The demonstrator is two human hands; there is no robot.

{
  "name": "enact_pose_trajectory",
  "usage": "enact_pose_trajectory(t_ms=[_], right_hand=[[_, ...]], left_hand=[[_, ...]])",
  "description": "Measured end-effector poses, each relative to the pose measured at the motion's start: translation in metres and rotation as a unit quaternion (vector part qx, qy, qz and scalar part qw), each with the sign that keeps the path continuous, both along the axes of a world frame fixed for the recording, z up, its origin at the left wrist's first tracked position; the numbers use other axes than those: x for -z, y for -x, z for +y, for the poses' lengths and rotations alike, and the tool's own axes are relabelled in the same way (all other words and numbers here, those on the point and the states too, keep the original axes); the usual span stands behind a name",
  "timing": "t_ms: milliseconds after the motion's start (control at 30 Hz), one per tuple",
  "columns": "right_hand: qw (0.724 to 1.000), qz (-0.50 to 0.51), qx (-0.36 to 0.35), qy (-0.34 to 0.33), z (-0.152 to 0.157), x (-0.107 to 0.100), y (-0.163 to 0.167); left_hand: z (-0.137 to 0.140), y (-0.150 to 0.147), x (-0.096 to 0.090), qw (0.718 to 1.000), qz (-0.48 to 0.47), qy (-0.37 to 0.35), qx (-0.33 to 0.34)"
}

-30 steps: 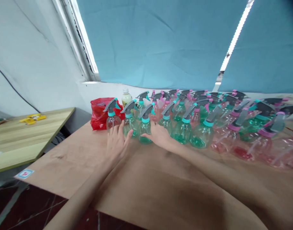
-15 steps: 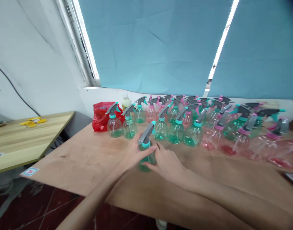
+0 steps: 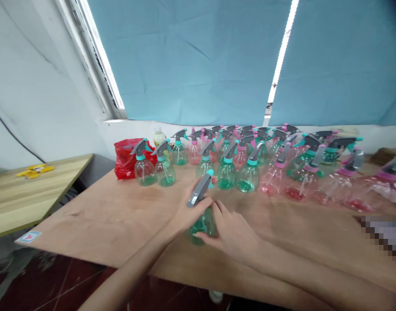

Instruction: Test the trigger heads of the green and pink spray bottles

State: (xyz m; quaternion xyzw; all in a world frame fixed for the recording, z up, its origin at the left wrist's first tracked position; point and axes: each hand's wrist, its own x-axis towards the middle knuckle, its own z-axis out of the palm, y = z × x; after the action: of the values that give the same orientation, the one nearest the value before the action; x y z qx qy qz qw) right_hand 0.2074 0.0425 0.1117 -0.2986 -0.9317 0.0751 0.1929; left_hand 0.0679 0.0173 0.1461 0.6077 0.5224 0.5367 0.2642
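Both of my hands are closed round one green spray bottle [image 3: 202, 226] with a grey trigger head and a teal nozzle and collar. My left hand [image 3: 194, 205] wraps the neck just under the head, its thumb lying across the front. Lower down, my right hand [image 3: 232, 229] grips the clear green body from the right, thumb near the base. The bottle leans slightly, nozzle pointing away to the upper right. Some of my fingers are hidden behind it. Just beyond stands a row of similar green bottles [image 3: 226, 175], and pink ones [image 3: 272, 179] continue to the right.
A red plastic bag [image 3: 125, 157] and a pale bottle with a white cap [image 3: 159, 137] stand at the back left of the wooden table [image 3: 120, 216]. Yellow items [image 3: 35, 170] lie on a separate side table [image 3: 68, 166]. A blurred flat object [image 3: 384, 233] lies at the right.
My left hand has moved up from the bottle's body to its neck below the trigger head. The bottle is slightly nearer to me, and the whole view has shifted right.
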Motion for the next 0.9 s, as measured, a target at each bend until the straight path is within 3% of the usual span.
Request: enact_pose_trajectory(t_ms=[200,400,500,600,700,900], right_hand=[[0.993,0.116,-0.009,0.037,0.029,0.027,-0.034],[0.985,0.131,-0.049,0.098,0.065,0.039,-0.082],[0.971,0.147,-0.077,0.174,0.085,0.045,-0.107],[0.943,0.203,-0.039,0.26,0.099,0.054,-0.125],[0.936,0.217,-0.013,0.276,0.107,0.064,-0.13],[0.936,0.211,-0.027,0.281,0.114,0.069,-0.119]], left_hand=[[0.031,-0.029,0.01,1.0,0.0,-0.016,0.015],[0.062,-0.06,0.016,0.997,0.013,-0.007,0.069],[0.074,-0.071,0.016,0.996,0.0,0.003,0.092],[0.081,-0.077,0.014,0.994,0.007,0.017,0.105],[0.084,-0.078,0.011,0.994,0.027,0.026,0.099],[0.085,-0.077,0.008,0.993,0.028,0.022,0.109]])
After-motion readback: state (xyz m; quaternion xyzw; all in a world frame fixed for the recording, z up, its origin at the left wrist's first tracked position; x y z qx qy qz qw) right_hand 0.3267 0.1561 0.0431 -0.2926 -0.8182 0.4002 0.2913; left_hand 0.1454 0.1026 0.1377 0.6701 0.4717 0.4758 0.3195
